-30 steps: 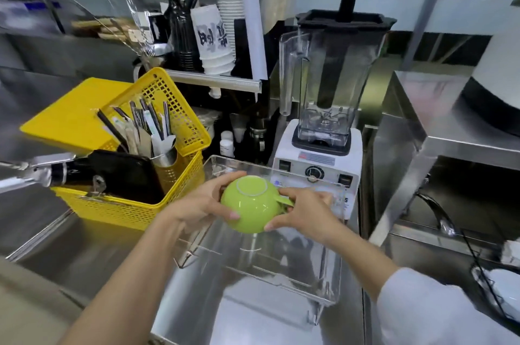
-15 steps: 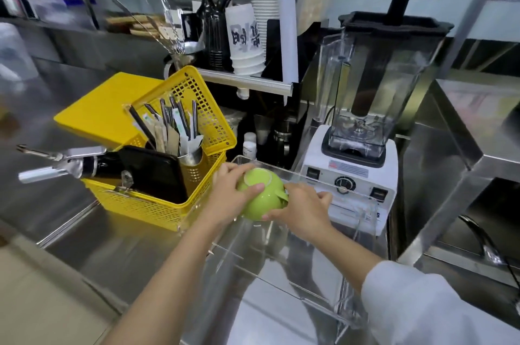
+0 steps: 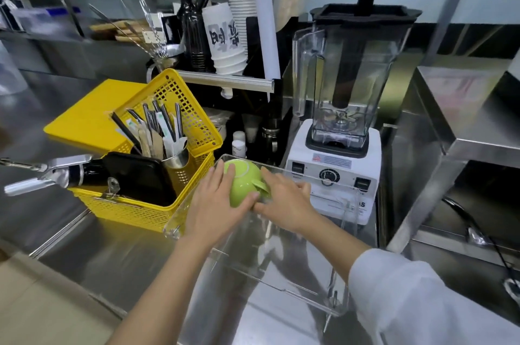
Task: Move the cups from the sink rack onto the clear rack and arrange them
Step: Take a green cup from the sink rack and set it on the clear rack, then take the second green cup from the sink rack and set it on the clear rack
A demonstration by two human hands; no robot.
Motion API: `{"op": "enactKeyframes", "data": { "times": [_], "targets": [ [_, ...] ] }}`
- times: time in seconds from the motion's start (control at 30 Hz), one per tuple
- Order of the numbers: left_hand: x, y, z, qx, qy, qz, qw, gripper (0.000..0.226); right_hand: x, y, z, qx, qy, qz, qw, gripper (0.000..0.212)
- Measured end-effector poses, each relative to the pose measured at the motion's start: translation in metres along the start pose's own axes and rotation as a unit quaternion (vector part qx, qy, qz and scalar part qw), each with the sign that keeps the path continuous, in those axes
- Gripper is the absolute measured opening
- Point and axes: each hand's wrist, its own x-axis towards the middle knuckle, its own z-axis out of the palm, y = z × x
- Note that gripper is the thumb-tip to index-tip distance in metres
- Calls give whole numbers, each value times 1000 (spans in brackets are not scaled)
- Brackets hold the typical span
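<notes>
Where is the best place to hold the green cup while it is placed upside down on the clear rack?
Hold the green cup by its rounded sides, from above, one hand on each side. It lies mouth down, so the rim cannot be reached, and its handle points right toward the right hand. The left hand covers the opposite side, over the clear rack.

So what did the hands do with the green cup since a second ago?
Both hands, left hand and right hand, carried the upside-down green cup away from the person to the far left corner of the clear rack. Both keep holding it. The yellow basket and blender stayed put.
</notes>
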Motion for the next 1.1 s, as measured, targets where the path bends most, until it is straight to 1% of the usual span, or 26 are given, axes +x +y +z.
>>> {"op": "enactKeyframes", "data": {
  "times": [0.1,0.2,0.3,0.4,0.5,0.6,0.67,0.77,0.93,1.03,1.1],
  "targets": [
    [-2,23,-3,-21,1,17,1000,78,-15,14,-15,53,-8,-20,998,81],
    [-2,66,-1,-46,11,72,996,74,-34,34,-36,69,-8,-24,997,88],
    [-2,117,7,-79,11,122,989,70,-56,64,-63,64,36,-5,997,88],
    [-5,167,26,-112,-24,146,983,71,-87,106,-90,46,83,24,995,86],
    [-15,218,55,-122,-80,174,974,72,-126,156,-112,39,118,76,989,86],
    [-33,270,85,-119,-109,222,961,71,-170,205,-129,17,156,137,978,83],
    [-48,303,106,-135,-135,240,952,70,-200,235,-138,-1,177,161,971,81],
    [-71,348,138,-136,-184,256,939,68,-242,276,-147,-9,178,205,962,79],
    [-106,408,186,-127,-247,283,918,67,-303,337,-152,4,170,317,933,80],
    [-126,434,215,-111,-267,281,915,65,-334,370,-151,21,158,379,911,82],
    [-140,446,234,-69,-279,267,920,61,-349,389,-149,30,146,420,895,82]
  ]
}}
